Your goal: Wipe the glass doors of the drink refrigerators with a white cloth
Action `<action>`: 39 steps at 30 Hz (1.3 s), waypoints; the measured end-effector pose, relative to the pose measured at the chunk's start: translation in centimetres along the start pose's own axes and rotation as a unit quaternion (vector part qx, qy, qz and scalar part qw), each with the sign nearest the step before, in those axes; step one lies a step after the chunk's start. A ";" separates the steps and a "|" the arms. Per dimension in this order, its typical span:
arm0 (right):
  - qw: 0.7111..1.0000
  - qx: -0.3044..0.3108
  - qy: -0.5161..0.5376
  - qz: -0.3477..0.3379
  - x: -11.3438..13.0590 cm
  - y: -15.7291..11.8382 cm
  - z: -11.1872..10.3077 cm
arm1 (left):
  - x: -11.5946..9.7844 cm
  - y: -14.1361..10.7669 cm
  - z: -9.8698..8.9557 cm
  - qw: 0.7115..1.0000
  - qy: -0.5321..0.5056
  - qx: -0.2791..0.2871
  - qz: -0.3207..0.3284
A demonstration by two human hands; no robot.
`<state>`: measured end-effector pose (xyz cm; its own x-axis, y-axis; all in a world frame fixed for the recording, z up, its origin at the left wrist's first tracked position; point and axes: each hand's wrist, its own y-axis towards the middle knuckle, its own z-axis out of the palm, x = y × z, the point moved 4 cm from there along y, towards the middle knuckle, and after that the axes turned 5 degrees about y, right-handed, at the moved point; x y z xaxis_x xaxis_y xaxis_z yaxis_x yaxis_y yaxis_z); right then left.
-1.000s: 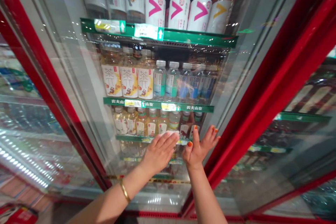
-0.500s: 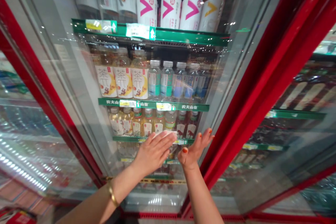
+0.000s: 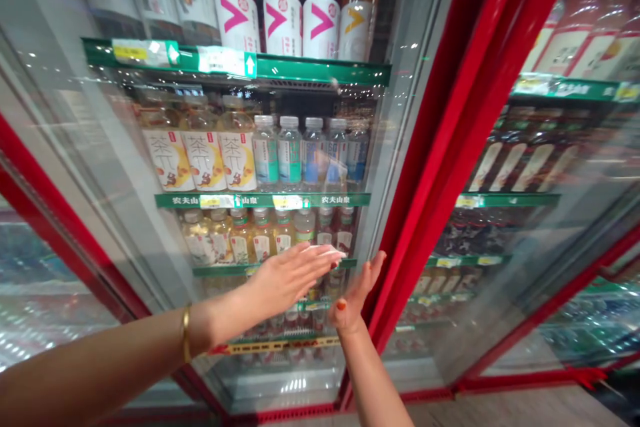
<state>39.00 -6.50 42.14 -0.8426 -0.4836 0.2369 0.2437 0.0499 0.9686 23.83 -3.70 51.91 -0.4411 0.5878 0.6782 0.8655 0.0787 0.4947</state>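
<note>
My left hand, a gold bracelet on its wrist, reaches across with its fingers straight and close together. Under the fingertips it holds a folded white cloth or tissue at the glass door of a drinks fridge. Just to the right, my right hand is raised with thumb and fingers apart and nothing in it. It is nearest the red door frame; whether it touches frame or glass, I cannot tell.
Behind the glass, bottled drinks line shelves with green edge strips and price tags. Another glass-fronted section with bottles stands to the right. At the left runs another red frame.
The view has shifted right, showing more of the neighbouring section. My left hand has stretched further right with the white cloth, and its forearm lies flatter. The right hand stays open.
</note>
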 end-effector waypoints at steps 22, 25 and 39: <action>0.969 0.155 -0.107 -0.157 9.1 11.4 4.0 | 14.0 -9.9 -5.2 0.892 0.078 -0.140 -0.423; 0.953 0.146 -0.106 -0.244 11.7 14.0 8.1 | 7.8 -11.8 -1.3 0.941 0.071 -0.089 -0.319; 0.955 0.119 -0.080 -0.260 11.7 13.6 10.0 | 6.1 -12.5 -1.1 0.910 0.056 -0.110 -0.395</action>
<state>27.67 -2.76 58.80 -0.8868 -0.3589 -0.2911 -0.3280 0.0451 0.9436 10.11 -1.96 50.44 -0.9373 0.3316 0.1072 0.2035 0.2710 0.9408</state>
